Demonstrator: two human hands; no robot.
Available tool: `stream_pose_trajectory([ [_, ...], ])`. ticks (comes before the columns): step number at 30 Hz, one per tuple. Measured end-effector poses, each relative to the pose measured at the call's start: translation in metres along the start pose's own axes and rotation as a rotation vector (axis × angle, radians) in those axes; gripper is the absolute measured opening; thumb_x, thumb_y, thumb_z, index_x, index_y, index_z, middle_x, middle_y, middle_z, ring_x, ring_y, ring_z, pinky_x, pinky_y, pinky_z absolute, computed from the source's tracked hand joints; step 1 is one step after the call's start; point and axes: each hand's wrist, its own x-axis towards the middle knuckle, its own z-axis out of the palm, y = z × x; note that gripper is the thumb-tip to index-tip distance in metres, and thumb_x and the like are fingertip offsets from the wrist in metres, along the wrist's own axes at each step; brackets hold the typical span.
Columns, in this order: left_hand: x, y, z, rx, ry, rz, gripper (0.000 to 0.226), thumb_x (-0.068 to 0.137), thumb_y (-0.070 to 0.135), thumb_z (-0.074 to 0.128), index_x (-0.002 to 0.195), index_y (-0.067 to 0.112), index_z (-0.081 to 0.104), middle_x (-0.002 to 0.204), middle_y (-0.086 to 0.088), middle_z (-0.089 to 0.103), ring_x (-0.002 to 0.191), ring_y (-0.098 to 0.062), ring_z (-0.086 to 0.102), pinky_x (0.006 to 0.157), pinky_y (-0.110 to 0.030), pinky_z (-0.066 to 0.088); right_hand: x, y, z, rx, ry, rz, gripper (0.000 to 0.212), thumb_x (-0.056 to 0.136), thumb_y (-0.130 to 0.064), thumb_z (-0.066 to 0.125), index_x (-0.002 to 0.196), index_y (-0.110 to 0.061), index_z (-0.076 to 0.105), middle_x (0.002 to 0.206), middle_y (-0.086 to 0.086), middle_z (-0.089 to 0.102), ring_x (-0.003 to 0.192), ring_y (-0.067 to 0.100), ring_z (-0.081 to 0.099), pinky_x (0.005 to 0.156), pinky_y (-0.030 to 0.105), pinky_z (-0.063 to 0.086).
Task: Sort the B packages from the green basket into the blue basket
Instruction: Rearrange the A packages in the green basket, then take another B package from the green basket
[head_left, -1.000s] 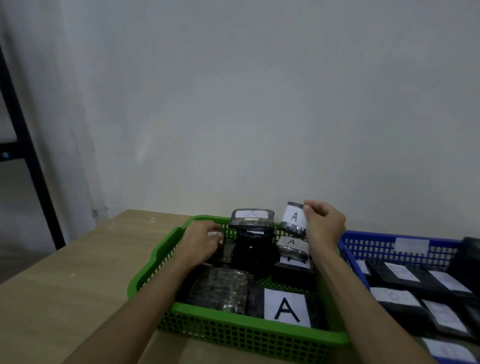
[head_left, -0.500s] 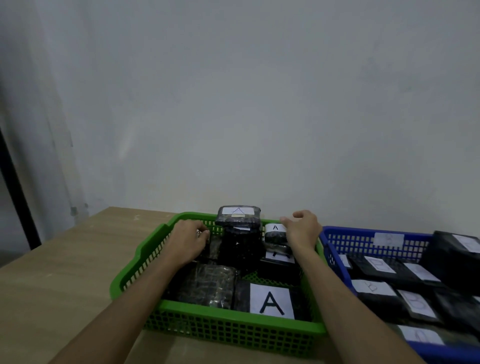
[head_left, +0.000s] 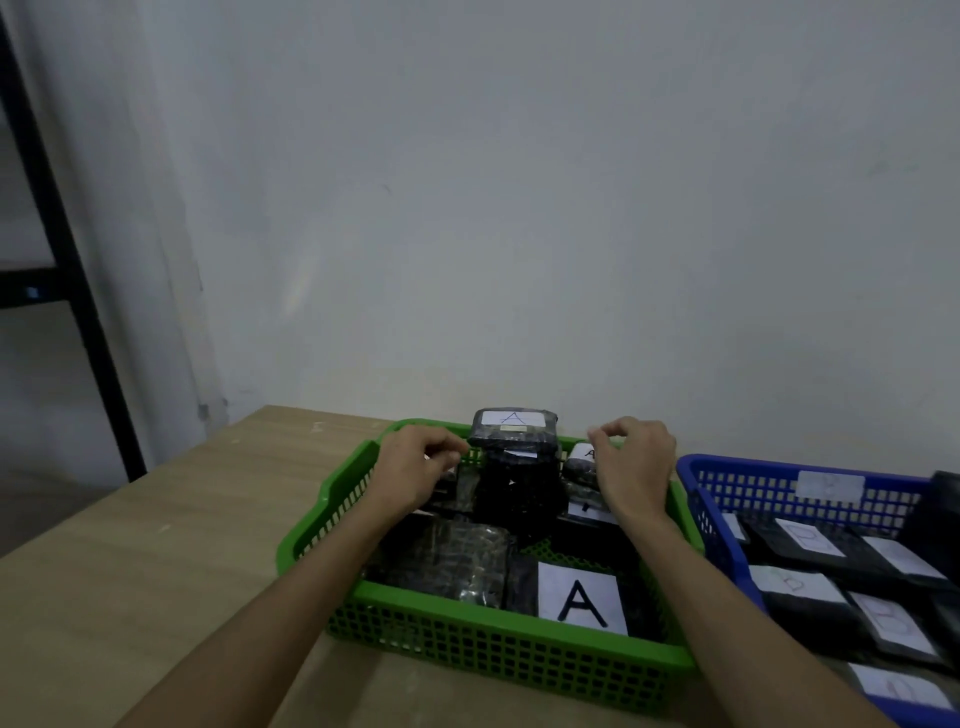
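Green plastic mesh basket (head_left: 363, 486) holds black wrapped packages with white A labels (head_left: 581, 601); blue plastic mesh basket (head_left: 737, 483), touching its right side, holds B-labelled black packages (head_left: 810, 540). Your right hand (head_left: 631, 470) has let go of the small A pack (head_left: 582, 462), fingers loosely curled, empty. Your left hand (head_left: 415, 467) curls at the far-left packs; whether it grips one is unclear. Bare wooden table (head_left: 156, 545) lies left.

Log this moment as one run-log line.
left hand: over green basket, curled, grip unclear | right hand: empty | blue basket: holds packages
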Motion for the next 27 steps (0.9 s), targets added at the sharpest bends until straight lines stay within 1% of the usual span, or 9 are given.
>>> stream_pose_trajectory([
  [3, -0.010, 0.002, -0.014, -0.052, -0.350, 0.001, 0.012, 0.071, 0.029, 0.076, 0.083, 0.029, 0.075, 0.083, 0.007, 0.075, 0.078, -0.004, 0.066, 0.077, -0.020, 0.050, -0.005, -0.007, 0.000, 0.071, 0.037, -0.116, 0.014, 0.084, -0.015, 0.060, 0.083, -0.003, 0.068, 0.093, 0.017, 0.061, 0.094, 0.031, 0.053, 0.082, 0.037, 0.039],
  [5, -0.021, 0.002, -0.024, 0.042, -0.652, -0.031, 0.038, 0.060, 0.048, 0.079, 0.095, 0.036, 0.071, 0.089, 0.020, 0.071, 0.084, 0.005, 0.064, 0.085, -0.020, 0.049, -0.007, -0.010, 0.000, 0.098, 0.049, -0.178, 0.013, 0.083, -0.012, 0.062, 0.080, -0.002, 0.069, 0.088, 0.018, 0.062, 0.081, 0.028, 0.056, 0.071, 0.028, 0.036],
  [7, -0.030, -0.002, -0.030, 0.097, -0.790, -0.057, 0.064, 0.049, 0.052, 0.081, 0.109, 0.037, 0.064, 0.094, 0.024, 0.068, 0.087, 0.006, 0.063, 0.085, -0.018, 0.050, -0.008, -0.012, 0.000, 0.116, 0.064, -0.214, 0.012, 0.082, -0.010, 0.063, 0.077, -0.002, 0.069, 0.084, 0.017, 0.063, 0.071, 0.022, 0.054, 0.065, 0.024, 0.033],
  [12, -0.033, -0.006, -0.037, -0.173, -0.647, -0.107, 0.050, 0.051, 0.015, 0.087, 0.097, 0.027, 0.071, 0.091, 0.002, 0.074, 0.085, -0.012, 0.068, 0.084, -0.032, 0.054, -0.013, -0.016, 0.000, 0.177, 0.042, -0.278, 0.011, 0.079, -0.011, 0.067, 0.070, -0.005, 0.069, 0.073, 0.011, 0.065, 0.062, 0.017, 0.053, 0.065, 0.024, 0.038],
  [14, -0.029, -0.009, -0.044, -0.373, -0.584, -0.113, 0.048, 0.048, 0.011, 0.084, 0.094, 0.021, 0.074, 0.088, -0.003, 0.075, 0.085, -0.018, 0.069, 0.079, -0.031, 0.054, -0.013, -0.017, 0.000, 0.237, -0.007, -0.261, 0.012, 0.078, -0.013, 0.068, 0.068, -0.007, 0.069, 0.064, 0.006, 0.065, 0.057, 0.016, 0.055, 0.061, 0.023, 0.041],
  [17, -0.026, -0.018, -0.052, -0.843, -0.529, -0.078, 0.052, 0.046, 0.013, 0.085, 0.095, 0.008, 0.071, 0.089, -0.006, 0.075, 0.087, -0.023, 0.068, 0.075, -0.032, 0.055, -0.013, -0.019, 0.001, 0.398, -0.245, -0.164, 0.016, 0.079, -0.014, 0.068, 0.063, -0.011, 0.067, 0.052, 0.002, 0.063, 0.040, 0.012, 0.054, 0.044, 0.019, 0.044],
  [20, -0.023, -0.024, -0.055, -1.214, -0.420, -0.072, 0.042, 0.051, -0.013, 0.068, 0.090, 0.004, 0.071, 0.094, -0.010, 0.074, 0.094, -0.026, 0.068, 0.077, -0.037, 0.057, -0.016, -0.020, 0.001, 0.503, -0.529, -0.091, 0.017, 0.081, -0.012, 0.067, 0.065, -0.009, 0.067, 0.056, 0.010, 0.065, 0.039, 0.017, 0.057, 0.037, 0.022, 0.044],
  [23, -0.024, -0.023, -0.056, -1.284, -0.334, -0.073, 0.042, 0.053, -0.022, 0.055, 0.074, 0.011, 0.070, 0.094, -0.006, 0.074, 0.104, -0.022, 0.065, 0.081, -0.033, 0.056, -0.020, -0.023, 0.001, 0.588, -0.749, -0.016, 0.017, 0.083, -0.017, 0.067, 0.072, -0.004, 0.069, 0.065, 0.013, 0.068, 0.050, 0.022, 0.065, 0.044, 0.027, 0.051],
  [27, -0.027, -0.012, -0.055, -1.229, -0.394, -0.088, 0.017, 0.066, -0.002, 0.072, 0.057, 0.010, 0.065, 0.119, -0.014, 0.065, 0.118, -0.032, 0.057, 0.082, -0.048, 0.056, -0.021, -0.026, 0.001, 0.738, -0.969, 0.226, 0.035, 0.087, -0.034, 0.059, 0.094, -0.002, 0.070, 0.080, 0.015, 0.074, 0.068, 0.030, 0.070, 0.054, 0.032, 0.057],
])
